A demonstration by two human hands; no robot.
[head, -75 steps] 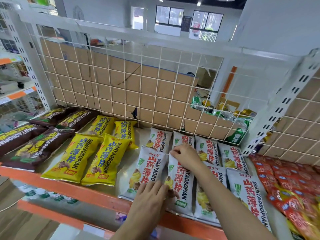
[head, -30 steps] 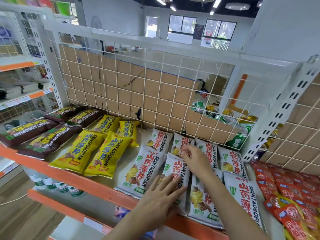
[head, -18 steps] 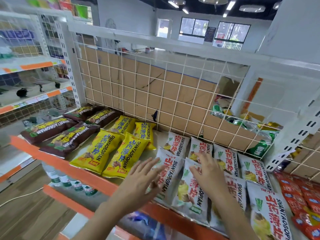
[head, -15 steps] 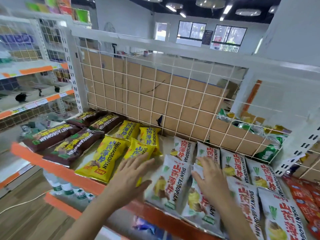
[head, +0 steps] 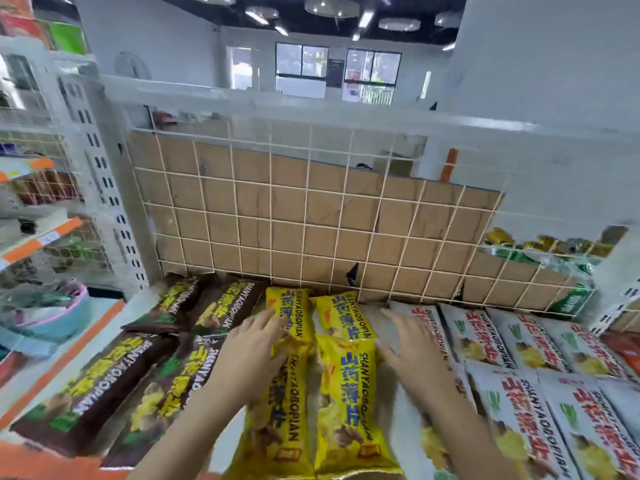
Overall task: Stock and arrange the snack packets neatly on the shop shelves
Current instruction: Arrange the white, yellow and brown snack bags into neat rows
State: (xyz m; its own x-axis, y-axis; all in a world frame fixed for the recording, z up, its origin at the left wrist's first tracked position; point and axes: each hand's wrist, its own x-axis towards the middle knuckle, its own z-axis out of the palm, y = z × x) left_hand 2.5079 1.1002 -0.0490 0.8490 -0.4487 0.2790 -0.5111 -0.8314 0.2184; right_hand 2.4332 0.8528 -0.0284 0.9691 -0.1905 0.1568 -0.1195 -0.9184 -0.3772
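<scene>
Several yellow snack packets (head: 346,396) lie in two columns on the white shelf (head: 375,315), between brown packets (head: 104,386) on the left and white packets (head: 519,348) on the right. My left hand (head: 254,348) rests with straight fingers on the left side of the yellow packets. My right hand (head: 414,348) lies flat at their right side, over the edge of the white packets. The picture is blurred by motion.
A white wire grid (head: 311,216) backed with cardboard closes the shelf's rear. An orange shelf lip (head: 52,459) runs along the front. Red packets (head: 623,351) show at the far right. Green cans (head: 540,251) sit behind the grid. Another shelf unit (head: 41,233) stands left.
Both hands have shifted left from the white packets to either side of the yellow packets. My view has swung left and closer to the shelf.
</scene>
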